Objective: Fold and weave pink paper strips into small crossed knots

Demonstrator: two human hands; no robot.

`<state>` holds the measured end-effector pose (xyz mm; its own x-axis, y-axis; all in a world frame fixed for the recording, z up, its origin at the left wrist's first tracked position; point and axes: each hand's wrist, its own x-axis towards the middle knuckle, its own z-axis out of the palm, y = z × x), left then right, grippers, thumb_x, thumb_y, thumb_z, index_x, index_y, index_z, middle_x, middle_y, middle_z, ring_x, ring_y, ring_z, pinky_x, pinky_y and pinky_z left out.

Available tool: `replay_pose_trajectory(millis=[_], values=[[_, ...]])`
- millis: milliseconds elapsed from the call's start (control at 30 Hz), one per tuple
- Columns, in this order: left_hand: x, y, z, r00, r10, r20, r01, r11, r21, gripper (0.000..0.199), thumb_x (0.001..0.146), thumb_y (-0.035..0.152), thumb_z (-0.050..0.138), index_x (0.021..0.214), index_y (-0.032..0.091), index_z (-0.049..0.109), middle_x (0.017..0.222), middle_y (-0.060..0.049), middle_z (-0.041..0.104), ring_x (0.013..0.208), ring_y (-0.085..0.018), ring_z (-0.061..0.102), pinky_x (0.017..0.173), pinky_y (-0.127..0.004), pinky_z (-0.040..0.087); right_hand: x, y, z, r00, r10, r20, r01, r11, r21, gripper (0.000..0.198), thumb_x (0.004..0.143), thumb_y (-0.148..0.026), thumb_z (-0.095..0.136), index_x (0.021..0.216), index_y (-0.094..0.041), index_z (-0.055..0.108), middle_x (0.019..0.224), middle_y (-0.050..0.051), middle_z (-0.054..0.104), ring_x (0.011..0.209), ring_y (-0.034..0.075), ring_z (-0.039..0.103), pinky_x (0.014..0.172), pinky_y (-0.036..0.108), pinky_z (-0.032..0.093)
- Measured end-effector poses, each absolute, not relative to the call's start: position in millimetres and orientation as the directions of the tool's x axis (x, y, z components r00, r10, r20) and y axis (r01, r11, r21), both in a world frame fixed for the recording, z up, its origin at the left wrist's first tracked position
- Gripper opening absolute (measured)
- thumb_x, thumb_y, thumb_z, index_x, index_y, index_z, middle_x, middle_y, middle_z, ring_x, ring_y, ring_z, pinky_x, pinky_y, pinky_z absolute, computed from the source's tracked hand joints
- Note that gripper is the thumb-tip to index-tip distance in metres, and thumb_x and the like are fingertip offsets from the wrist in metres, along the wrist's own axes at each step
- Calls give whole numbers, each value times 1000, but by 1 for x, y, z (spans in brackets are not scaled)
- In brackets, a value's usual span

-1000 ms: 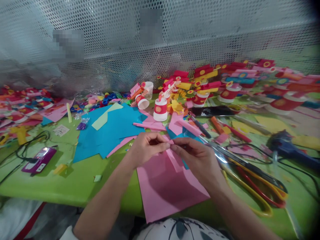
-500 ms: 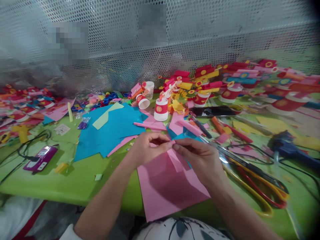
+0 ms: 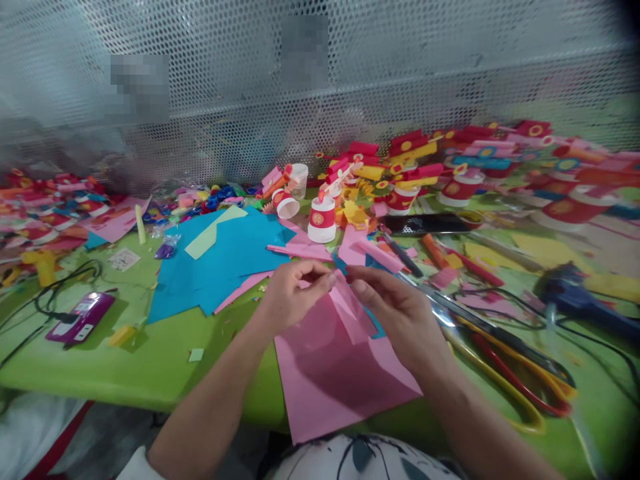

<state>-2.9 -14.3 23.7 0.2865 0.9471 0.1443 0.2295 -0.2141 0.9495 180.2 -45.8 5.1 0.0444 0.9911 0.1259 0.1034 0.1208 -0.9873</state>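
My left hand (image 3: 293, 297) is closed, thumb and index finger pinching the upper end of a narrow pink paper strip (image 3: 353, 313). Just across the strip, my right hand (image 3: 403, 313) has its thumb and index finger slightly apart, with nothing visible between them. Beneath both hands lies a larger pink paper sheet (image 3: 345, 387) at the table's front edge. Part of a blue paper piece (image 3: 377, 327) shows beside the strip, under my right hand.
Long scissors (image 3: 520, 380) and a blue glue gun (image 3: 575, 293) lie to the right. Blue paper sheets (image 3: 200, 280) and a purple device (image 3: 83, 319) are at the left. Red-and-white paper cups (image 3: 322, 220) with paper rolls line the back, before a perforated metal panel (image 3: 225, 80).
The fingertips of my two hands have moved slightly apart. My right thumb and index finger have let go of the strip's upper end, while my left hand stays at it.
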Motion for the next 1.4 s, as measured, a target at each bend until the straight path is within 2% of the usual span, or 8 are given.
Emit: replay_pose_trajectory(millis=[133,467,667,800,967,1100,1167,1400], values=[[-2,-16,24,331,924,188,251,-279,927,16,90,30,65,82,18,72,80,-3,71,77,-15,62,71,-27,46,180,-43,-1,-13,996,83,61,84,-995,36,78,-45,82,106,-24,77,99,6,77,87,22,69,74,32,54],[-3,-16,24,379,911,163,277,-280,919,19,89,34,66,83,17,74,78,-2,70,75,-15,61,70,-27,45,179,-43,2,19,999,48,0,48,-999,24,75,-42,84,90,-23,81,84,3,77,76,18,66,68,29,51],[-9,-15,25,377,925,48,299,-170,939,43,94,53,56,75,18,75,72,-4,71,70,-19,63,63,-30,46,179,-44,3,106,994,-19,-18,-17,-1000,21,69,-38,87,84,-24,81,71,1,72,62,15,60,53,26,46],[-23,-6,29,352,935,-47,121,5,993,44,92,56,57,89,19,80,92,-9,78,86,-22,69,77,-32,53,183,-42,4,50,989,-137,-232,-122,-965,20,65,-34,90,79,-23,80,66,-2,70,53,11,56,45,23,42],[-21,0,22,162,986,-43,-181,73,981,31,82,45,74,97,18,78,92,-8,76,78,-17,68,76,-30,54,187,-35,6,29,944,-328,-513,-267,-816,24,59,-28,93,76,-24,77,64,-2,71,54,13,64,49,23,52],[12,-15,10,236,965,-112,-142,148,979,33,66,28,89,95,16,79,95,-9,78,87,-22,70,80,-34,56,186,-34,5,84,956,-282,-539,-195,-819,21,62,-29,92,76,-25,77,65,-4,72,54,10,65,51,21,53],[27,-23,5,253,965,-65,-216,122,969,38,71,33,86,105,18,78,104,-9,78,96,-24,71,87,-38,56,182,-36,5,118,966,-230,-514,-139,-847,21,62,-29,92,77,-26,78,65,-5,72,53,10,63,49,22,51],[35,-31,2,97,995,-7,-213,27,977,25,80,40,79,97,20,79,100,-6,78,100,-23,71,92,-39,56,174,-45,2,175,978,-117,-398,-39,-917,22,62,-31,93,81,-27,81,79,0,77,71,16,69,66,28,57]])
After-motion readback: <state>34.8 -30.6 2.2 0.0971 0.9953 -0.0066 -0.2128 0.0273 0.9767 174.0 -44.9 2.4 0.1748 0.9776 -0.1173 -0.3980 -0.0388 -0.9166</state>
